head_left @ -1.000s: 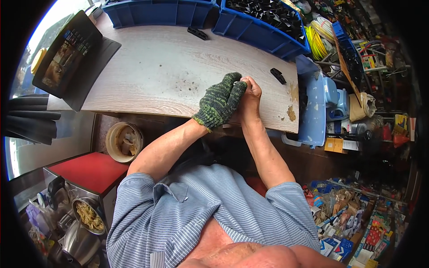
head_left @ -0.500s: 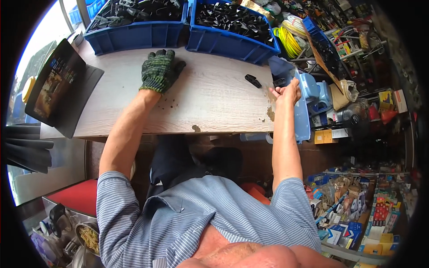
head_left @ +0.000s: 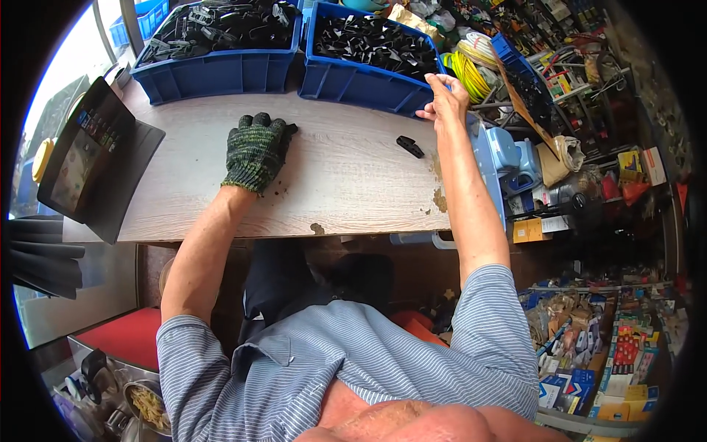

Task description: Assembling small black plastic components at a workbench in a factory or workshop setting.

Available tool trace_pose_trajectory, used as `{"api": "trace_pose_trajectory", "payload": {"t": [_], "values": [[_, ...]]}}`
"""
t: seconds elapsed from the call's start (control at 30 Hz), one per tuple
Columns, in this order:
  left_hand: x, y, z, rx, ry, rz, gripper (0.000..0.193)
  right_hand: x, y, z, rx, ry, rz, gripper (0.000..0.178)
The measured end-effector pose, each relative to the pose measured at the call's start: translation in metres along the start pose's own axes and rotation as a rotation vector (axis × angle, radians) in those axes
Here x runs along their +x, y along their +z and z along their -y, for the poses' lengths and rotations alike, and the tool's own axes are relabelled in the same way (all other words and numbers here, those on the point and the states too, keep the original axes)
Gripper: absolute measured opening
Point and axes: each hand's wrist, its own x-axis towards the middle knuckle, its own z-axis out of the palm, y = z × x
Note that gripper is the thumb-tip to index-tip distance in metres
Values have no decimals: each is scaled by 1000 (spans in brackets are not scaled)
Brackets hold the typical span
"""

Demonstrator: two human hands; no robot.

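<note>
My left hand (head_left: 256, 153), in a dark green and black knitted glove, lies palm down on the table with its fingers stretched out and nothing in it. My bare right hand (head_left: 448, 102) is raised at the right corner of the right blue crate (head_left: 353, 87). Its fingers are apart and I see nothing between them. That crate is heaped with small black plastic pieces (head_left: 375, 43). One loose black plastic piece (head_left: 409, 146), clip-like in shape, rests on the table (head_left: 346, 188) left of my right forearm.
Another blue crate (head_left: 221, 79), full of black plastic parts, stands at the back left. A tablet in a dark case (head_left: 92, 158) leans open at the table's left end. Beyond the right edge are a blue bin (head_left: 492, 166), partly behind my forearm, and crowded shelves.
My right hand has moved away from the blue bin at the table's right edge, up to the right crate's corner. The black piece beside it is out of sight. The view has shifted slightly.
</note>
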Motion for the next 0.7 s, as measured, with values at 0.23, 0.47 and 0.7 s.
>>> {"api": "trace_pose_trajectory", "payload": {"t": [0.23, 0.47, 0.7], "values": [[1, 0, -1, -77, 24, 34, 19, 34, 30, 11, -460, -70, 70, 52], [3, 1, 0, -121, 70, -42, 15, 42, 36, 10, -671, -93, 63, 32], [3, 1, 0, -143, 57, -37, 15, 35, 42, 7, -652, -102, -13, 25]]}}
